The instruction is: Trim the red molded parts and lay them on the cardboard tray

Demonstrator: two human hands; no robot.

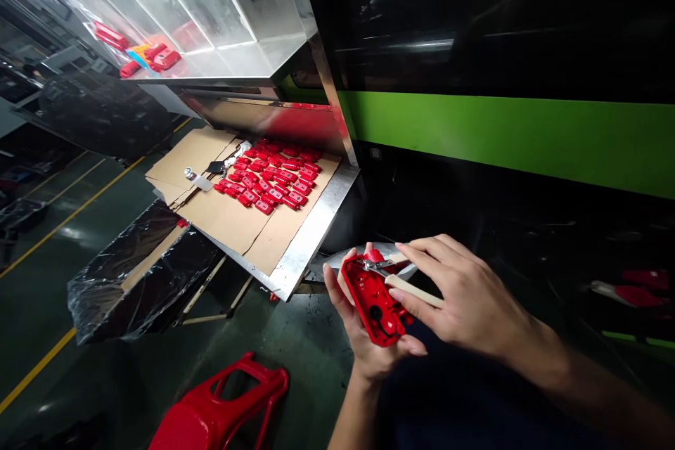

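Note:
My left hand (363, 344) is closed round a red plastic housing (369, 295), its hollow inside facing up at me. A small dark round spot shows in its lower part. In my right hand (464, 288) is a pair of nippers (414, 290) with cream handles, held with the handles spread apart. Their metal jaws lie over the upper end of the housing; whether they bite on anything I cannot tell. Many similar red parts (274, 176) lie in rows on cardboard (226, 218) over a metal table, to the left of my hands.
On the cardboard's far side lie a dark flat object (216, 167) and a small metallic item (190, 174). More red pieces (158, 56) rest on the metal ledge above. A red stool (226, 394) stands below left, near a black plastic-lined box (142, 274). A green-striped machine (500, 133) rises ahead.

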